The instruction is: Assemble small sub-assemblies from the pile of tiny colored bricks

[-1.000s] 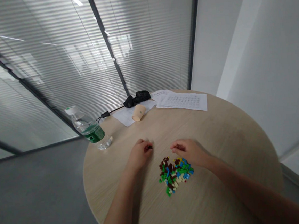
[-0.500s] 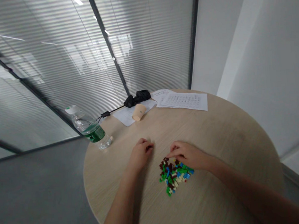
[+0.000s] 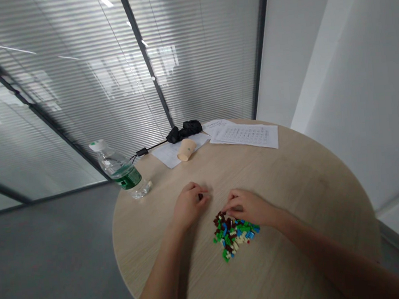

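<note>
Small multicoloured bricks (image 3: 232, 235), heaped
Right hand (image 3: 249, 207) at far edge, grip unclear; left hand (image 3: 188, 207) nearby, holding dark piece (image 3: 200, 196).

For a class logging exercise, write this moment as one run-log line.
right hand: at toy-brick pile, far edge; left hand: curled, contents unclear; water bottle: upright

Round table (image 3: 300, 178) | toy-brick pile (image 3: 233, 235) | bottle (image 3: 128, 176) | papers (image 3: 249, 136) | black bundle (image 3: 185, 130), perhaps fabric

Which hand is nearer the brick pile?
Right. The right hand is at the far edge of the brick pile, fingertips by its brown pieces; the left hand is off to its far left, with bare table between.
</note>
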Motion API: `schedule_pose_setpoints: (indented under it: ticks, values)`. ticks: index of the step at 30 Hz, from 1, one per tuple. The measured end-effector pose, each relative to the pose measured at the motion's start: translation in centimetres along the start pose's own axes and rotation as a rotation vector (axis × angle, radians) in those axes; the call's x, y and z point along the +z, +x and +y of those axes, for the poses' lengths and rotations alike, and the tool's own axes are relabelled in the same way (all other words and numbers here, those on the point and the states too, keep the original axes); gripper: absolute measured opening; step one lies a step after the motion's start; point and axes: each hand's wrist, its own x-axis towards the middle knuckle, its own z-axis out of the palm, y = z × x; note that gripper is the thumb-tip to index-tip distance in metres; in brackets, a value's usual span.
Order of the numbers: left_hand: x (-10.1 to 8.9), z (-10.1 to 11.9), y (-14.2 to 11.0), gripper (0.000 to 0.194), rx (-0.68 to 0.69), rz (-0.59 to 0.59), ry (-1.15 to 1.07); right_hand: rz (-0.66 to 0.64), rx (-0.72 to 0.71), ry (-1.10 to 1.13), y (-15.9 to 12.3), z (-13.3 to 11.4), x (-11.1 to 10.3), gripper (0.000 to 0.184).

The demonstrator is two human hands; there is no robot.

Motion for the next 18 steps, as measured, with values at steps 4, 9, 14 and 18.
schedule_pose_setpoints:
  ticks: [4,9,14,18]
  values:
    - [0.0,1.3,-0.2,0.015,0.112,-0.189,-0.078,-0.002,0.02,-0.001,0.2,-0.1,0.0,0.014]
    - [0.2,2.1,-0.4,0.012,0.162,-0.327,-0.058,0.002,0.042,-0.011,0.1,-0.4,-0.2,0.015]
    - [0.1,1.9,-0.5,0.013,0.185,-0.324,-0.029,-0.022,0.046,-0.045,0.0,-0.3,-0.2,0.019]
    - [0.0,2.0,-0.5,0.011,0.19,-0.329,-0.028,0.003,0.05,-0.022,0.0,-0.2,-0.1,0.013]
